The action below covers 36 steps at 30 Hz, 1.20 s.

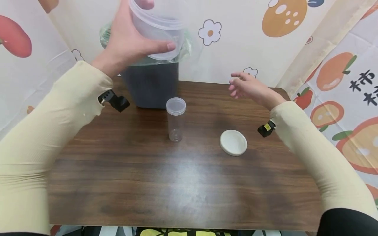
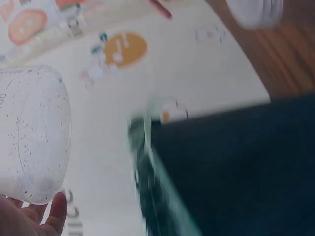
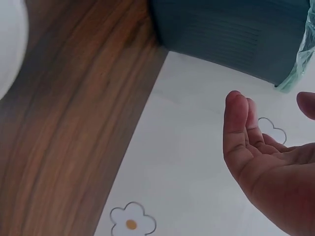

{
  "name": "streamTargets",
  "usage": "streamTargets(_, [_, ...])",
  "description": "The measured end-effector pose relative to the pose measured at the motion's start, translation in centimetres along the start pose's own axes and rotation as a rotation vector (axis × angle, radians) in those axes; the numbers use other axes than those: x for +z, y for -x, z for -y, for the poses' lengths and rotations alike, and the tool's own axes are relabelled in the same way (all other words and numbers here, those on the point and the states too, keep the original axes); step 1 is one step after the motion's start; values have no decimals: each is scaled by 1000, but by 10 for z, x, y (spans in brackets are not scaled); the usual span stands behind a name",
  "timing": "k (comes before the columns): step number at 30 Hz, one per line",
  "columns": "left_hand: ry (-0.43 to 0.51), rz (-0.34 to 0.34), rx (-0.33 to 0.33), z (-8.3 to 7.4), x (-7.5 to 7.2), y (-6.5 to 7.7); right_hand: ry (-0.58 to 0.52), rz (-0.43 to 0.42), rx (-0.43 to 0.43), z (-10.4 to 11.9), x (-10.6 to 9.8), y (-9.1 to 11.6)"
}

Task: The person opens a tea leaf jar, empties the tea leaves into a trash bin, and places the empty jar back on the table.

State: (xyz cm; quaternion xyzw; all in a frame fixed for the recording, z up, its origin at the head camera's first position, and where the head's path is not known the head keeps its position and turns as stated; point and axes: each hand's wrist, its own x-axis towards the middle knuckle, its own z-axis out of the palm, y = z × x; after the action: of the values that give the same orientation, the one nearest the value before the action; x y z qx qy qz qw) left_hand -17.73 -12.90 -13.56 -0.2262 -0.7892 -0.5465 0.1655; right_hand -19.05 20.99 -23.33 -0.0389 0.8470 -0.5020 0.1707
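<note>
My left hand (image 1: pixel 127 44) grips a clear plastic container (image 1: pixel 165 39) and holds it up over the dark bin (image 1: pixel 152 87). In the left wrist view, small droplets or specks dot the wall of the container (image 2: pixel 44 132). A thin green bag (image 1: pixel 184 49) lines the bin and folds over its rim. My right hand (image 1: pixel 248 86) hovers over the back right of the table, with bent, relaxed fingers and nothing in them. In the right wrist view its fingers (image 3: pixel 237 123) are apart from the thumb.
A tall clear jar (image 1: pixel 176 123) with a lid stands upright in front of the bin. To its right lies a round white lid or shallow dish (image 1: pixel 233 143). Printed cloth (image 1: pixel 224 59) hangs behind the brown wooden table (image 1: pixel 189 183) and along its sides.
</note>
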Motion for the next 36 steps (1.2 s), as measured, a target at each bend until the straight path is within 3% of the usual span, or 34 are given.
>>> streamTargets(7, [205, 76, 24, 1, 20, 20, 128, 33, -27, -27, 0, 19])
streamTargets(14, [225, 218, 85, 2, 47, 43, 259, 106, 5, -57, 12, 27])
streamTargets(19, [259, 292, 67, 8, 75, 57, 316, 173, 37, -76, 26, 31])
streamTargets(25, [335, 308, 53, 28, 112, 77, 483, 237, 1, -95, 44, 37])
streamTargets(30, [384, 304, 44, 49, 141, 91, 603, 217, -25, -108, 60, 39])
streamTargets(36, [386, 316, -35, 69, 168, 104, 746, 169, -34, -119, 73, 43])
